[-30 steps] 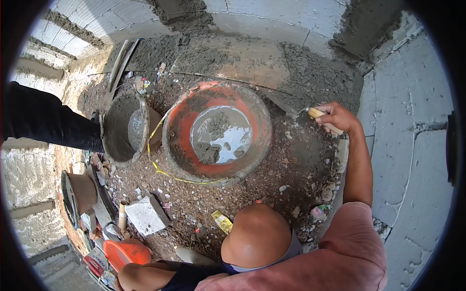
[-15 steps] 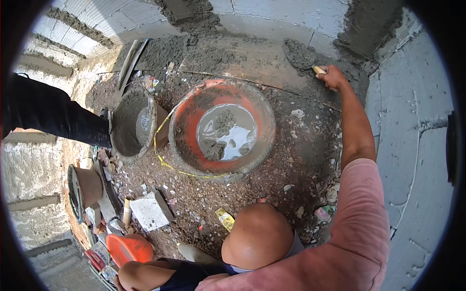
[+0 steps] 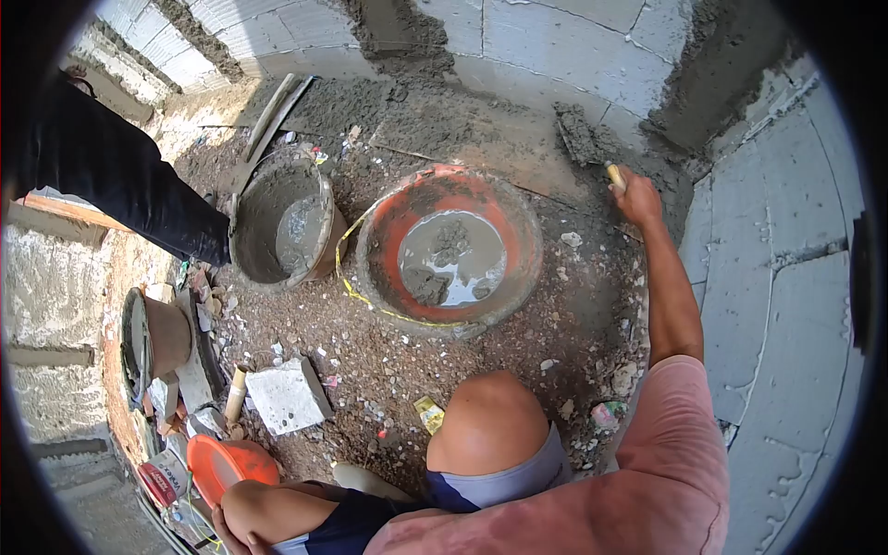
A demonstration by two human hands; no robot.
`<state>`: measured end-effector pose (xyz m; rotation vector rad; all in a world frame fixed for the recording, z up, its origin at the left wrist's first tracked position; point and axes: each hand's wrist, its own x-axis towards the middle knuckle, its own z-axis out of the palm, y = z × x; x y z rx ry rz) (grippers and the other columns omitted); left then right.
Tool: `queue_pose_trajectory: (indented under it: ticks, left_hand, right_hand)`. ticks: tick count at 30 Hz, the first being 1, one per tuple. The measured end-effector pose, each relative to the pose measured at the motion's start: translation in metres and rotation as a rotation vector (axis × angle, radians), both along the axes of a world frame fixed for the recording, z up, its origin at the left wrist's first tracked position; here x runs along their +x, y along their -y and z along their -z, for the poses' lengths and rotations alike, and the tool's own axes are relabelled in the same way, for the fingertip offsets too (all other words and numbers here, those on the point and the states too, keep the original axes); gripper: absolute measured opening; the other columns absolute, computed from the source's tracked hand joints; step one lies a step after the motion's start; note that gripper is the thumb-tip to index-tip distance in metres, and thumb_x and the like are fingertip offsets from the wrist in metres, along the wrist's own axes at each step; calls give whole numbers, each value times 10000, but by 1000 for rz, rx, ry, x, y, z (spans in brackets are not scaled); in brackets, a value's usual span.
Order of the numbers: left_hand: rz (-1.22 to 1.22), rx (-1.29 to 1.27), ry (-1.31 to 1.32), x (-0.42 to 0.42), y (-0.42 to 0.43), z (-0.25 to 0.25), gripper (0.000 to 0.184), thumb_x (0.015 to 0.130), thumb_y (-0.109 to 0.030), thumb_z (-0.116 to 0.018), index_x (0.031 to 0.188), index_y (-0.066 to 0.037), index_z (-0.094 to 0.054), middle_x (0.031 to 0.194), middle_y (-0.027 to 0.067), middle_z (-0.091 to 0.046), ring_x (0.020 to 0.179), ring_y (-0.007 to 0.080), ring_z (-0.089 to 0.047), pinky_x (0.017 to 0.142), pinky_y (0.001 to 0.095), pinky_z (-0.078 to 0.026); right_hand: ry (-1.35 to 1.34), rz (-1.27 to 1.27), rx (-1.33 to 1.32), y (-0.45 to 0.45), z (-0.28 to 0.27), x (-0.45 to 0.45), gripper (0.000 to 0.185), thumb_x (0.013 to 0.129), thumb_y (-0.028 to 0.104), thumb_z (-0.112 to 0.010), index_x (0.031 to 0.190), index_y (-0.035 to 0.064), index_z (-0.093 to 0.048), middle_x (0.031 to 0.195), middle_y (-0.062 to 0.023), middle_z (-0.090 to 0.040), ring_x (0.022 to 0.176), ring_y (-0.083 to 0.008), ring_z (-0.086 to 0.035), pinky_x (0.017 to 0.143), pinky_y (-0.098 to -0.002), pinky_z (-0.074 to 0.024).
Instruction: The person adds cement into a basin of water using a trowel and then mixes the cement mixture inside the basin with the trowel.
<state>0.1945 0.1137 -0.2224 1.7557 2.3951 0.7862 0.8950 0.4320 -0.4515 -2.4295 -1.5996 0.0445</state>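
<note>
My right hand (image 3: 636, 197) is closed around the light handle of a trowel (image 3: 582, 137). Grey mortar coats its blade, which is at the far right end of a mortar-smeared board (image 3: 504, 134) near the block wall. At the lower left, part of my left hand (image 3: 231, 535) shows against my bent knee; its visible fingers lie along the leg and hold no tool. Between my knees and the board stands a round orange basin (image 3: 384, 242), its rim crusted with mortar, holding wet mortar and watery slurry.
A mortar-coated bucket (image 3: 326, 217) stands left of the basin, beside another person's dark trouser leg (image 3: 139, 194). Closer are a white block (image 3: 287, 396), a small orange bowl (image 3: 217, 467) and another bucket (image 3: 166, 335). Grey block walls (image 3: 768, 240) rise behind and to the right.
The mortar-laden trowel has tilted to a steeper angle in my right hand, with the handle lower. My view has shifted slightly, and more of my left hand shows by the knee.
</note>
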Motion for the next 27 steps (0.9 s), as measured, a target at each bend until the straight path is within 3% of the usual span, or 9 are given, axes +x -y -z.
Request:
queue_pose_trajectory:
  ticks: [1,3,7,10,13,17,21,24,27]
  left_hand:
    - [19,45,60,-1,-4,4,683,1014,-454,-507,1448,65,-416,1421,247,-508,1265,380,-517,1069,442,-401]
    - [-72,41,215,-32,7,31,732,977,-471,-488,1491,36,-373,1532,194,-390,1431,325,-352,1192,446,-230]
    - [-45,55,187,-32,-6,30,699,958,-385,-506,1472,70,-370,1527,236,-396,1435,360,-350,1194,478,-223]
    - [18,61,189,-39,-8,31,665,950,-324,-519,1466,71,-379,1530,246,-387,1439,368,-346,1193,480,-227]
    - [66,65,293,-38,-10,30,662,937,-285,-540,1469,74,-376,1538,259,-365,1433,374,-354,1193,478,-228]
    - [252,-7,342,-47,-15,22,702,904,-263,-589,1478,73,-364,1537,263,-360,1437,376,-352,1193,474,-236]
    - [406,-86,443,-66,-36,-4,774,855,-318,-645,1474,64,-381,1520,255,-395,1451,369,-336,1196,475,-232]
    - [418,-138,596,-78,-39,-3,795,839,-363,-668,1460,62,-412,1512,237,-419,1443,361,-354,1193,469,-233]
    - [404,-141,680,-84,-40,2,806,836,-395,-675,1444,73,-429,1490,239,-446,1426,358,-379,1183,461,-251]
  right_hand:
    - [5,-30,8,7,-12,-5,460,884,287,-692,1311,135,-609,1075,-228,-694,1013,-427,-654,888,-508,-511]
    - [-16,-123,20,23,-52,-25,484,873,275,-705,1322,124,-605,1078,-236,-691,1006,-430,-655,882,-496,-509]
    - [-37,-402,47,55,-124,-68,483,855,251,-724,1303,104,-618,1083,-245,-686,989,-444,-651,860,-481,-506]
    - [-89,-504,-99,62,-172,-106,448,845,241,-725,1265,103,-647,1067,-246,-689,969,-448,-652,840,-485,-512]
    - [18,-605,-373,44,-216,-172,401,828,213,-721,1202,80,-669,1025,-239,-697,950,-440,-664,819,-485,-522]
    - [457,-811,-626,2,-222,-256,270,791,140,-716,1047,57,-717,958,-190,-723,922,-396,-694,790,-453,-559]
    - [889,-821,-710,-27,-240,-302,167,804,133,-688,921,25,-739,919,-174,-728,906,-377,-705,756,-450,-578]
    - [971,-758,-675,-28,-292,-308,196,827,159,-669,917,-5,-728,913,-183,-725,888,-376,-712,743,-455,-576]
    - [771,-632,-563,-13,-334,-275,238,851,180,-644,961,-26,-691,920,-199,-722,854,-371,-718,711,-459,-565]
